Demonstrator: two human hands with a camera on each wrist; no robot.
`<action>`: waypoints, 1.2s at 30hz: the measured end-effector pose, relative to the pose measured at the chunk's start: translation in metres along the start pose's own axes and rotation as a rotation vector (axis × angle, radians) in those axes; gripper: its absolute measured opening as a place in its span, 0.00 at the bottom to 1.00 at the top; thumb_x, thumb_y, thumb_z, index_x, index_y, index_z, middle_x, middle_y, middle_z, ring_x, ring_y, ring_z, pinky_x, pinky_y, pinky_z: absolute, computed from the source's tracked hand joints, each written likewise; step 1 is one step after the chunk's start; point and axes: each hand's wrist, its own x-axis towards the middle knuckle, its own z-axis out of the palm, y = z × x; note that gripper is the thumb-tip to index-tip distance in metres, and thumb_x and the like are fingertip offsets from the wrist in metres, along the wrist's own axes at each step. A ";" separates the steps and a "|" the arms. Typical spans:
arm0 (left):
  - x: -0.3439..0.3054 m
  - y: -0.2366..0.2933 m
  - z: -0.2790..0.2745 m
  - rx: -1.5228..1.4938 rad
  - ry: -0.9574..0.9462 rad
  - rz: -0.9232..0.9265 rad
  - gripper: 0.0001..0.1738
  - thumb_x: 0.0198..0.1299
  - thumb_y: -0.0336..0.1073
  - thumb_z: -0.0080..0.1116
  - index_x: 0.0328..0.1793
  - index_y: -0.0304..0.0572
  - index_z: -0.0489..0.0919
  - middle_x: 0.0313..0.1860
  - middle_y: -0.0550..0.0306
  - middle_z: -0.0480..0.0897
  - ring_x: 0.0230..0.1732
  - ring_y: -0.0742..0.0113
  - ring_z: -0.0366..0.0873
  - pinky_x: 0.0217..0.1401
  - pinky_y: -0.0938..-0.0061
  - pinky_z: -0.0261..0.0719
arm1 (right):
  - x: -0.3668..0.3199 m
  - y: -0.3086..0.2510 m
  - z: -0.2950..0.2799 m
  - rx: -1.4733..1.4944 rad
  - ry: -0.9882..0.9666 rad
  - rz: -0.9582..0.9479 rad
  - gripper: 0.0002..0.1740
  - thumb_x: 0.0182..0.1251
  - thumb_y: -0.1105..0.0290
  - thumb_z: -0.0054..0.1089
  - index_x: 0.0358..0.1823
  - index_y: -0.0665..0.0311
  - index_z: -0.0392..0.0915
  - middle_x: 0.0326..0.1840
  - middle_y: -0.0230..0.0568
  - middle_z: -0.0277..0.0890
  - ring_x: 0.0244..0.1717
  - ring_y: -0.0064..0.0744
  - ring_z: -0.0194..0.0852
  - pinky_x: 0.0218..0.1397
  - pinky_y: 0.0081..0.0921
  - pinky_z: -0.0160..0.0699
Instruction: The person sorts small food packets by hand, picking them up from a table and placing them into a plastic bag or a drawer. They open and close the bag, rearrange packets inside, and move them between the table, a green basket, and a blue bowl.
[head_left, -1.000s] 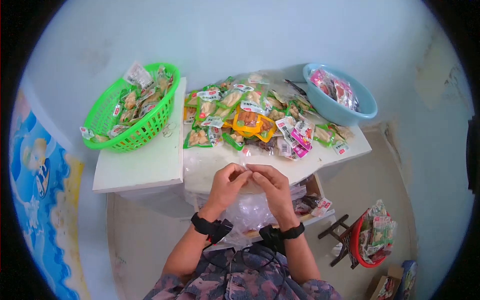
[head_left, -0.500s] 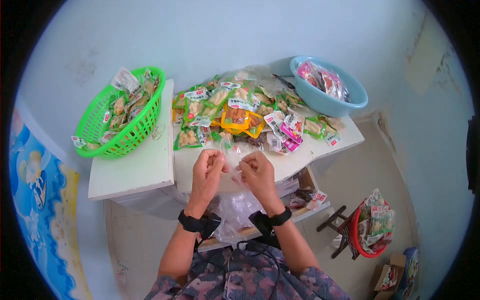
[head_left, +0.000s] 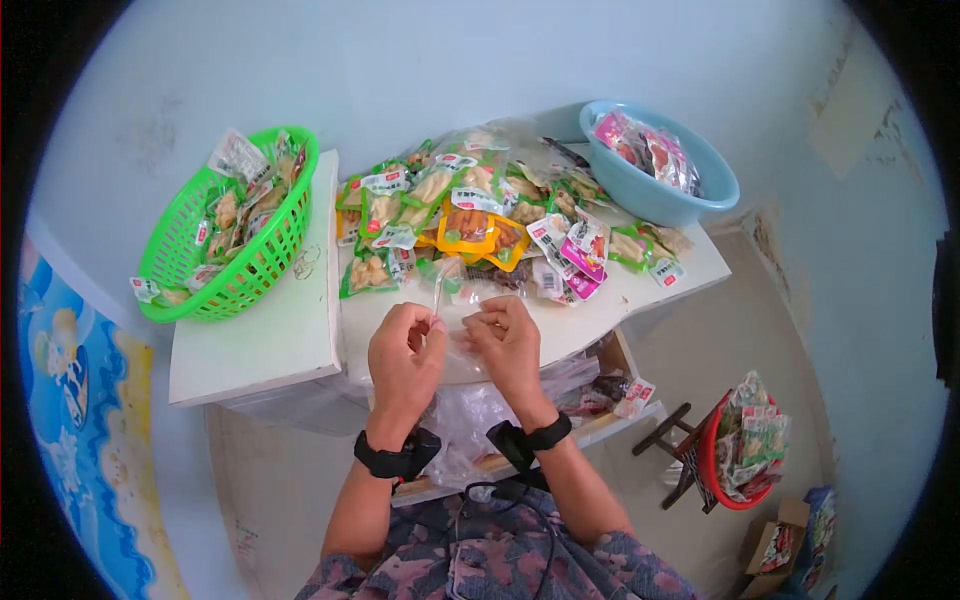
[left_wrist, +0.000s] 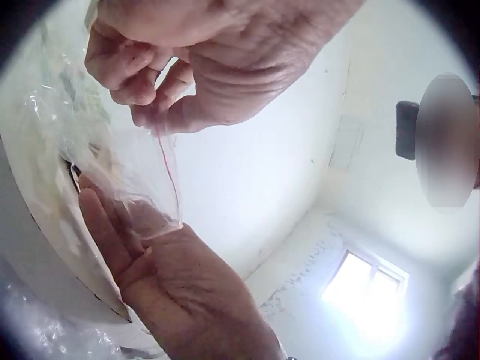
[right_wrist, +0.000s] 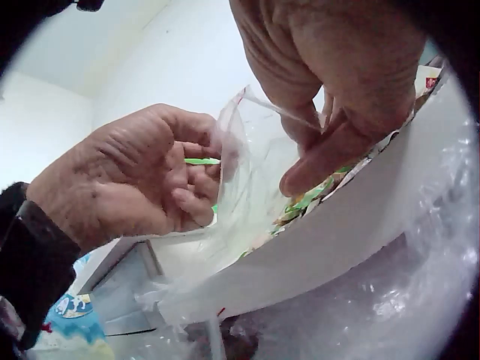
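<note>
A clear plastic bag with a thin red line along its edge hangs between the two hands; the bag (left_wrist: 139, 176) (right_wrist: 251, 172) looks flat, with nothing visible inside. The left hand (head_left: 405, 362) (left_wrist: 217, 60) (right_wrist: 135, 176) pinches one side of its mouth between thumb and curled fingers. On the opposite side the right hand (head_left: 510, 350) (left_wrist: 180, 289) (right_wrist: 337, 67) has its thumb and fingers at the bag's edge, the edge running between them. Beyond the hands, a pile of sealed food packets (head_left: 465, 230) covers the back of the white table (head_left: 600, 312).
A green basket (head_left: 270, 262) of packets stands at left, a blue basin (head_left: 672, 205) with pink packets at back right. Below the table edge is an open drawer (head_left: 622, 365) with clear bags (head_left: 465, 415). A red basin (head_left: 708, 455) of packets sits lower right, beside a cardboard box (head_left: 790, 515).
The hands, together a second ago, have moved apart and slightly left in the head view, with the bag spread between them. The head view has shifted a little.
</note>
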 end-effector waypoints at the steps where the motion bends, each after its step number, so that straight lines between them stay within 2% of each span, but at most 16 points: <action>1: 0.000 0.000 0.000 -0.053 -0.002 -0.025 0.07 0.69 0.31 0.65 0.41 0.36 0.79 0.31 0.66 0.80 0.30 0.80 0.71 0.35 0.79 0.71 | 0.000 0.001 -0.001 0.004 -0.003 0.014 0.14 0.74 0.79 0.61 0.55 0.73 0.69 0.43 0.47 0.84 0.41 0.34 0.89 0.39 0.24 0.89; 3: 0.000 0.000 0.001 -0.164 0.002 -0.064 0.05 0.70 0.29 0.63 0.41 0.37 0.79 0.30 0.68 0.79 0.29 0.82 0.70 0.34 0.81 0.70 | 0.002 0.001 -0.003 0.007 -0.014 0.031 0.13 0.76 0.78 0.61 0.55 0.73 0.70 0.43 0.46 0.84 0.41 0.33 0.90 0.39 0.25 0.89; 6: 0.001 -0.031 0.015 -0.281 0.006 -0.135 0.03 0.69 0.28 0.64 0.42 0.36 0.80 0.28 0.67 0.79 0.29 0.84 0.70 0.31 0.82 0.69 | 0.002 0.010 -0.003 -0.168 -0.089 -0.082 0.12 0.76 0.77 0.61 0.55 0.73 0.71 0.43 0.48 0.84 0.42 0.34 0.90 0.41 0.27 0.88; 7: 0.002 -0.044 0.017 -0.297 -0.012 -0.138 0.04 0.71 0.29 0.63 0.42 0.36 0.80 0.29 0.68 0.80 0.29 0.84 0.70 0.31 0.82 0.69 | 0.000 0.005 -0.003 -0.312 -0.064 -0.152 0.14 0.74 0.77 0.63 0.56 0.71 0.74 0.44 0.48 0.85 0.41 0.40 0.90 0.42 0.30 0.88; 10: 0.001 -0.064 0.021 -0.369 0.002 -0.110 0.05 0.70 0.30 0.63 0.43 0.36 0.80 0.28 0.67 0.79 0.29 0.83 0.70 0.31 0.80 0.70 | -0.007 -0.030 -0.013 -0.675 0.027 -0.188 0.15 0.72 0.78 0.66 0.57 0.68 0.76 0.55 0.47 0.84 0.50 0.36 0.88 0.42 0.29 0.86; 12: 0.000 -0.062 0.016 -0.317 -0.063 -0.083 0.06 0.71 0.31 0.64 0.43 0.36 0.81 0.29 0.67 0.79 0.30 0.82 0.71 0.34 0.80 0.72 | -0.002 -0.040 -0.031 -0.696 0.080 -0.378 0.18 0.66 0.79 0.69 0.56 0.63 0.80 0.60 0.47 0.83 0.59 0.44 0.84 0.53 0.37 0.86; 14: 0.001 -0.059 0.011 -0.272 -0.062 -0.036 0.07 0.70 0.33 0.65 0.43 0.36 0.81 0.30 0.66 0.80 0.30 0.81 0.72 0.34 0.79 0.73 | 0.015 -0.046 -0.056 -1.057 0.112 -0.603 0.20 0.60 0.81 0.70 0.55 0.62 0.82 0.66 0.50 0.79 0.71 0.53 0.73 0.69 0.46 0.76; 16: -0.002 -0.057 0.007 -0.258 -0.060 -0.021 0.08 0.70 0.34 0.65 0.44 0.36 0.81 0.30 0.66 0.79 0.30 0.81 0.72 0.33 0.79 0.73 | 0.023 -0.068 -0.067 -1.262 0.061 -0.592 0.22 0.57 0.81 0.69 0.55 0.61 0.83 0.77 0.53 0.69 0.81 0.61 0.59 0.79 0.51 0.62; 18: -0.004 -0.053 0.006 -0.282 -0.096 -0.061 0.08 0.70 0.34 0.65 0.44 0.37 0.81 0.29 0.67 0.79 0.29 0.81 0.71 0.32 0.79 0.72 | 0.033 -0.072 -0.085 -1.392 -0.003 -0.673 0.24 0.56 0.80 0.69 0.56 0.60 0.84 0.82 0.52 0.63 0.84 0.61 0.53 0.79 0.53 0.62; 22: -0.006 -0.054 0.009 -0.327 -0.085 -0.059 0.08 0.71 0.34 0.65 0.45 0.37 0.80 0.29 0.67 0.78 0.28 0.82 0.71 0.31 0.79 0.72 | 0.046 -0.077 -0.106 -1.538 -0.128 -0.559 0.24 0.58 0.77 0.68 0.58 0.58 0.84 0.79 0.53 0.67 0.83 0.62 0.55 0.80 0.54 0.62; 26: -0.006 -0.055 0.007 -0.342 -0.090 -0.045 0.08 0.72 0.34 0.64 0.44 0.37 0.80 0.28 0.66 0.78 0.28 0.81 0.71 0.31 0.79 0.72 | 0.063 -0.068 -0.125 -1.565 -0.158 -0.426 0.27 0.63 0.74 0.65 0.65 0.54 0.81 0.80 0.47 0.68 0.83 0.56 0.58 0.80 0.48 0.65; 27: -0.006 -0.055 0.008 -0.342 -0.088 -0.038 0.08 0.72 0.34 0.64 0.44 0.37 0.80 0.28 0.66 0.79 0.28 0.81 0.72 0.31 0.78 0.72 | 0.069 -0.063 -0.136 -1.611 -0.182 -0.491 0.29 0.65 0.71 0.66 0.69 0.51 0.78 0.80 0.44 0.67 0.82 0.52 0.60 0.77 0.54 0.69; 30: -0.007 -0.055 0.009 -0.327 -0.067 -0.003 0.08 0.71 0.34 0.65 0.44 0.37 0.79 0.28 0.65 0.79 0.28 0.79 0.71 0.31 0.77 0.72 | 0.083 -0.061 -0.146 -1.605 -0.172 -0.393 0.28 0.66 0.72 0.64 0.68 0.50 0.79 0.78 0.42 0.69 0.79 0.51 0.65 0.73 0.51 0.75; 33: -0.007 -0.053 0.005 -0.316 -0.065 -0.001 0.09 0.71 0.34 0.65 0.44 0.36 0.79 0.28 0.64 0.79 0.27 0.78 0.71 0.31 0.76 0.72 | 0.091 -0.072 -0.151 -1.699 -0.225 -0.420 0.27 0.66 0.73 0.63 0.68 0.50 0.79 0.76 0.41 0.70 0.75 0.50 0.69 0.70 0.50 0.79; 36: -0.007 -0.053 0.004 -0.328 -0.072 -0.015 0.09 0.71 0.34 0.65 0.44 0.36 0.80 0.29 0.63 0.79 0.28 0.78 0.71 0.32 0.76 0.72 | 0.101 -0.078 -0.150 -1.775 -0.227 -0.308 0.26 0.67 0.73 0.62 0.68 0.50 0.79 0.75 0.41 0.71 0.74 0.50 0.70 0.69 0.51 0.78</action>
